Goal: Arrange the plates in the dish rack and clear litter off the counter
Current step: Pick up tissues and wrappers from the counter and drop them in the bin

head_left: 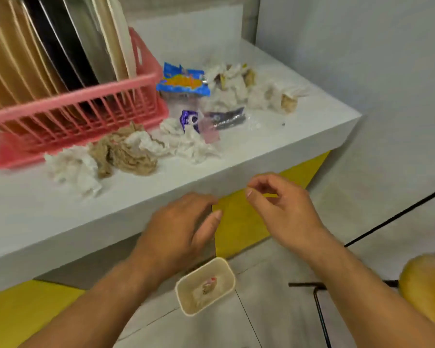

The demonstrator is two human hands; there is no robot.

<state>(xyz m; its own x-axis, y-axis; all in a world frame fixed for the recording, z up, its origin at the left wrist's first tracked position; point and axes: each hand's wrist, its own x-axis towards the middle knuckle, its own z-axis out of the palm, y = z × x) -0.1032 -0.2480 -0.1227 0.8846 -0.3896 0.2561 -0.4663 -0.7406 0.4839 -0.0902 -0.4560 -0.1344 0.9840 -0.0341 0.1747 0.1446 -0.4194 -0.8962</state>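
Both of your hands hang just in front of the counter edge, empty as far as the blur lets you tell. Your left hand is relaxed, fingers loosely bent and pointing at the edge, gripping nothing. Your right hand is loosely curled, thumb near the forefinger, with nothing visible between them.

Judging by the scene, the plate half of the job looks done. The plates stand upright on edge, packed side by side in the pink dish rack at the back left of the counter. So the step in hand is the litter.

That litter lies in a band beside and in front of the rack:
- white crumpled tissues nearest you
- a wad of brown paper touching them
- more white tissue to its right
- a small purple wrapper behind that
- a blue snack wrapper just beside the rack's corner
- a heap of soiled tissues toward the far right

A small cream bin sits on the floor below your hands, with a scrap or two inside.

Your next move probably calls for a reach forward to the nearest tissues. Close your fingers round a whole clump rather than one loose piece. The paper is light and springy, so squeeze firmly, then carry it back over the edge and let go above the bin.
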